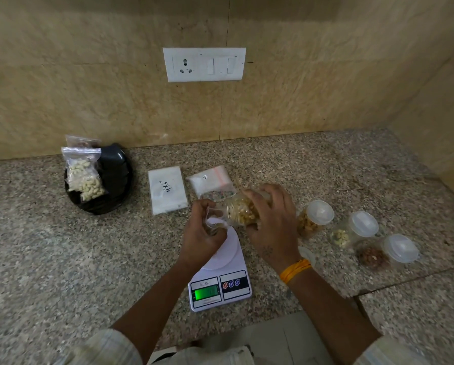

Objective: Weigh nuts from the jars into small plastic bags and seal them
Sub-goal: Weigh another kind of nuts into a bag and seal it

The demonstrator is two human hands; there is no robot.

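Standing at a speckled granite desk [326, 159] against a tan wall, you worked above the scale [222, 283]. Your right hand [270, 222] gripped a tilted jar [243, 210] of nuts, mouth meeting the small bag [215, 222] pinched in your left hand [200, 235].

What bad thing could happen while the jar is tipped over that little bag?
Nuts could miss: the right hand tilts the open jar toward a small bag that the left hand holds open above the scale, so some may spill on the counter. Too many might also pour out at once, overshooting the weight.
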